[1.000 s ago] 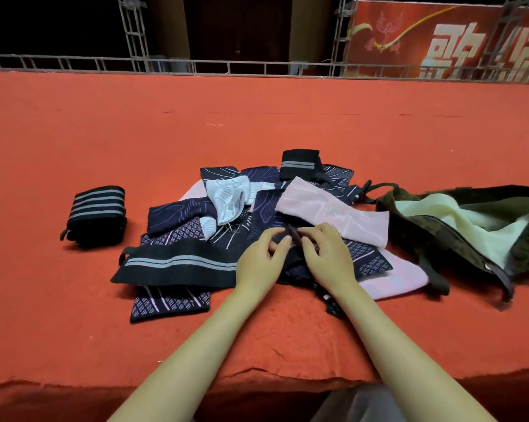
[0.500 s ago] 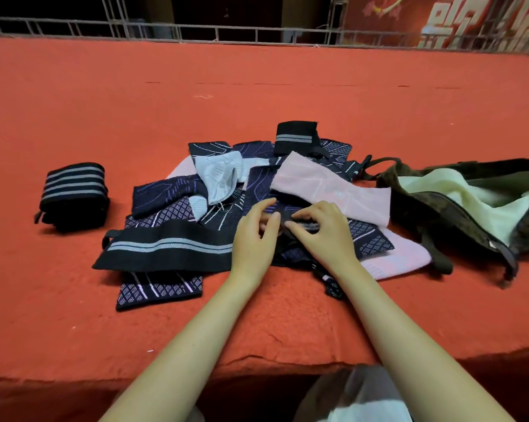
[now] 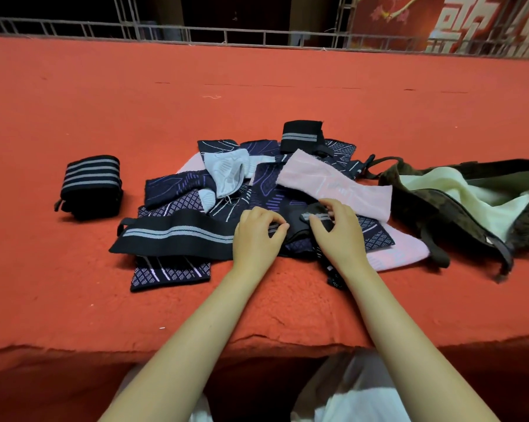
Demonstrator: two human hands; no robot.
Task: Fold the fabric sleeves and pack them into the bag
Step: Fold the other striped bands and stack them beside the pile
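A heap of fabric sleeves lies mid-table: navy patterned ones, a pink one, a pale grey one and a long black band with a grey stripe. My left hand pinches the right end of that black band. My right hand grips the same band's rolled end, fingers curled over it. A dark green bag with a pale lining lies open to the right of the heap.
A rolled black striped band stands alone at the left. Another small black striped piece sits at the heap's far side. The red cloth's front edge runs near me. A metal railing borders the far side.
Both hands shifted slightly right on the heap and now curl the end of the black striped band between them. The camera tilted down a little.
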